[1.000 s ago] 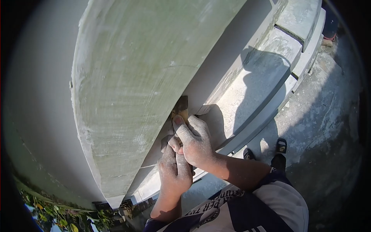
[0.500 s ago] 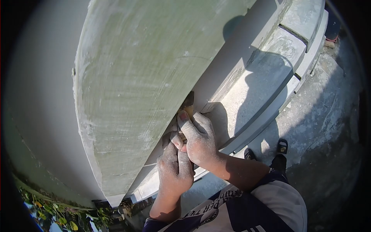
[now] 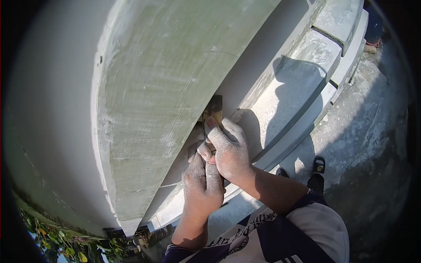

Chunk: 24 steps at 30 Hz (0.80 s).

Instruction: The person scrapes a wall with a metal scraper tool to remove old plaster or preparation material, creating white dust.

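Both of my hands are coated in pale dust and meet at the lower right edge of a long greenish-grey plastered slab (image 3: 162, 87). My right hand (image 3: 226, 147) grips a small scraper (image 3: 214, 105) with a dark flat blade and a yellowish handle, its thumb lying along the handle. Just below, my left hand (image 3: 202, 175) has its fingers closed against the right fingers, around something dark at the lower end of the tool. Fingers hide most of that part. The blade points up and away, beside the slab's edge.
Stepped pale ledges (image 3: 302, 87) curve along the right, with my shadow on them. A rounded white wall (image 3: 57, 101) stands at the left. Green plants (image 3: 66, 245) grow at the lower left. My sandalled foot (image 3: 319, 165) rests on the concrete ground (image 3: 351, 122).
The view has shifted slightly. My hands and the scraper sit a little higher along the slab's edge, and more of the dark blade shows.
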Each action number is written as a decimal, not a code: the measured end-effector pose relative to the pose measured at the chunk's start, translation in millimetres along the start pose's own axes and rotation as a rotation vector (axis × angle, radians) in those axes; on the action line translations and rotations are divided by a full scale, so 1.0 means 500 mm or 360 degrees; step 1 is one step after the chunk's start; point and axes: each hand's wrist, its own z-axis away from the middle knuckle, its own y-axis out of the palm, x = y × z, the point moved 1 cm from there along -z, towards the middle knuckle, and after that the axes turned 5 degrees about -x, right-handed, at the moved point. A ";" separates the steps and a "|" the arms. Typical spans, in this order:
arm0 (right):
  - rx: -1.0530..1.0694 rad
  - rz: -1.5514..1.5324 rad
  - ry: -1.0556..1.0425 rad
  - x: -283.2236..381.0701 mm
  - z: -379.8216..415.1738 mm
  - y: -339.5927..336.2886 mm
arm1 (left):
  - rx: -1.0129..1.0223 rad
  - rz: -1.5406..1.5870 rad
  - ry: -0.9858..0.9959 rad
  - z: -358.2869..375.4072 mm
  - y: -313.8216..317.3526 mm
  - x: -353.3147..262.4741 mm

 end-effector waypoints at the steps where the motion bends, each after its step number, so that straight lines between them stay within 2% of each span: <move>1: 0.0004 0.0031 0.0008 -0.002 0.003 0.000 | -0.0017 -0.0014 0.0072 0.004 -0.001 0.004; 3: 0.0016 0.0138 0.0025 0.011 0.000 -0.001 | -0.0012 0.0031 0.0029 0.001 0.004 0.006; 5: -0.0012 0.0102 -0.0072 0.014 -0.011 -0.001 | 0.0019 0.0134 -0.0220 -0.010 0.010 0.001; 6: 0.0002 0.0109 -0.0114 0.022 -0.004 0.003 | -0.0022 0.0054 -0.0081 -0.003 0.004 -0.001; 8: -0.0051 -0.0095 0.0047 0.011 0.011 0.016 | -0.0118 -0.0081 0.0236 -0.004 0.004 -0.010; 12: -0.0065 0.0199 -0.0081 0.017 -0.011 0.000 | -0.0040 0.0129 -0.0197 -0.007 0.021 -0.005; 13: -0.0003 0.0127 -0.0144 0.030 -0.017 0.002 | -0.0008 0.0151 -0.0222 -0.007 0.019 -0.012; 14: -0.0013 0.0129 -0.0070 0.032 -0.018 -0.003 | 0.0023 0.0173 -0.0247 -0.007 0.017 -0.020; 16: 0.0002 -0.0036 -0.0037 0.027 0.000 0.005 | -0.0045 0.0083 0.0023 -0.006 0.015 -0.028; 17: 0.0017 0.0005 -0.0025 0.022 0.006 0.003 | -0.0035 -0.0120 0.0299 0.003 0.014 0.001; 20: -0.0046 0.0184 0.0011 0.011 -0.008 -0.007 | -0.0078 0.0186 0.0010 0.000 0.030 -0.002; 21: -0.0058 0.0161 0.0023 0.014 -0.004 -0.007 | -0.0045 0.0118 -0.0069 0.003 0.031 0.008; 24: 0.0060 0.0198 -0.0027 0.022 0.003 -0.015 | -0.0156 0.0283 0.0035 0.013 0.039 0.005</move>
